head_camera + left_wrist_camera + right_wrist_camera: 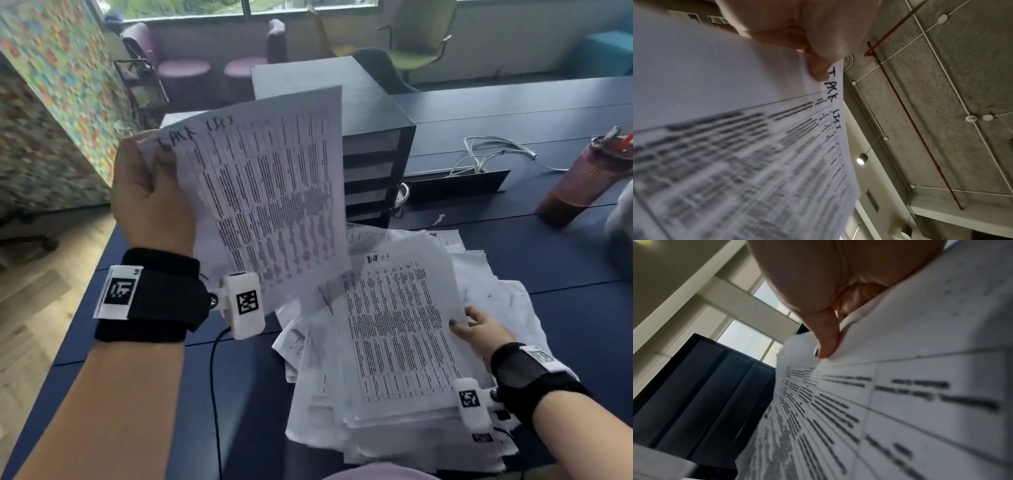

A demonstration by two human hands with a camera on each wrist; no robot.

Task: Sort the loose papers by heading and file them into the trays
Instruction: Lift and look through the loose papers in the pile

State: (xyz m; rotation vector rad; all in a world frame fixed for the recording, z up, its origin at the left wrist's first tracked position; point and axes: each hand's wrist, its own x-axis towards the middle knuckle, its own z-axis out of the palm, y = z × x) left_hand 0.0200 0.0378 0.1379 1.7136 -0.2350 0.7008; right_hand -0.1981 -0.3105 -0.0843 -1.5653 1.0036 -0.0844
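My left hand (pixel 150 178) holds up a printed sheet (pixel 270 192) by its top corner, thumb on the front; the handwritten heading reads "TASK LIST" (pixel 833 99). A loose pile of papers (pixel 387 346) lies on the dark blue table (pixel 565 267). The top sheet (pixel 394 329) has a table of text and a red heading. My right hand (pixel 476 329) pinches this top sheet at its right edge, thumb (pixel 826 340) on top. Behind the pile stands the black stack of trays (pixel 370 157), partly hidden by the raised sheet.
A brown tumbler (pixel 582 181) with pens stands at the right. White cables (pixel 486 154) and a black cable slot lie behind the pile. Chairs and stools stand by the window. The table's left edge drops to a wooden floor (pixel 41 291).
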